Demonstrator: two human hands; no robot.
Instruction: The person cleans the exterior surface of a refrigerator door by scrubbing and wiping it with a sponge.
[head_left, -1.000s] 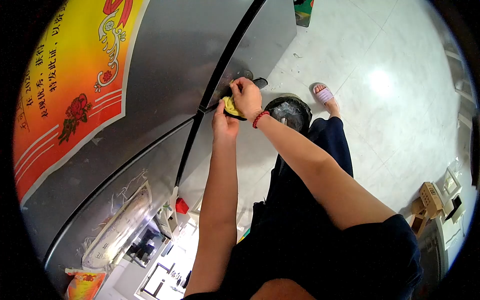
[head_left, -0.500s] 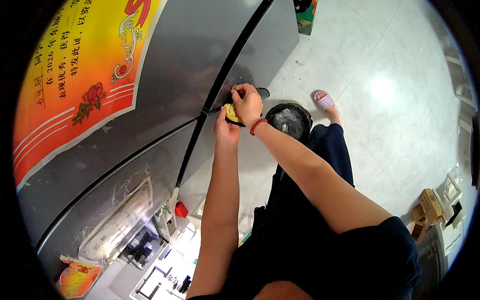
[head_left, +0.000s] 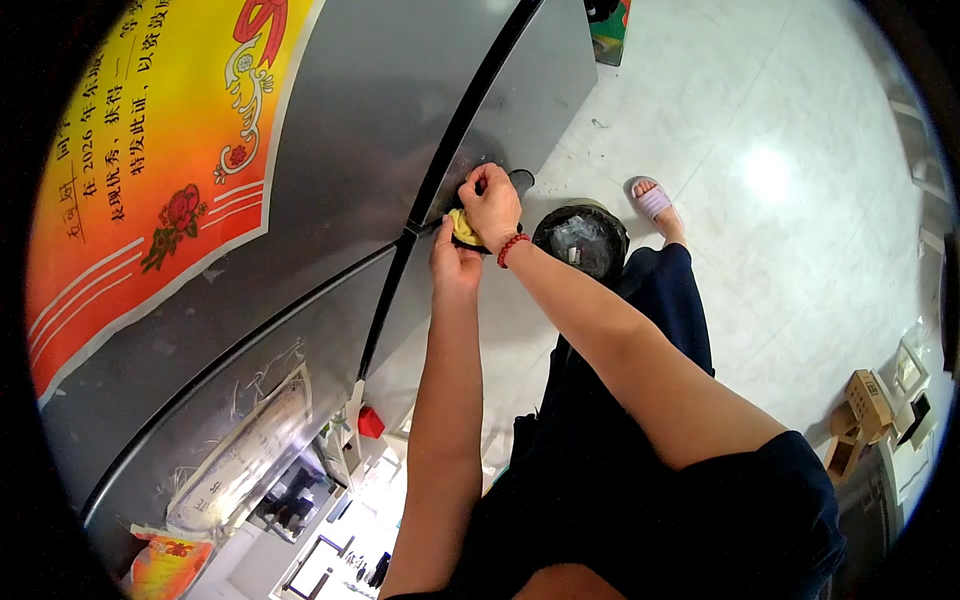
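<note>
My left hand (head_left: 455, 258) is closed on a dark-edged item with a yellow, cloth-like inside (head_left: 464, 228), close to the grey cabinet-like surface (head_left: 330, 110). Over the same item rests my right hand (head_left: 491, 208), a red bead bracelet at its wrist. Its thumb and fingers are pinched together near the item's upper edge; what lies between them is too small to make out. A dark rounded part (head_left: 521, 181) sticks out behind the right hand.
A black-lined bin (head_left: 581, 240) stands on the pale floor right of my hands, beside my foot in a sandal (head_left: 652, 198). An orange and yellow poster (head_left: 165, 190) covers the surface at left. Cardboard boxes (head_left: 868, 402) sit at the lower right.
Both hands stay at the yellow item. My right hand's fingers have shifted slightly and its pinch looks a little different. The whole view has moved a little.
</note>
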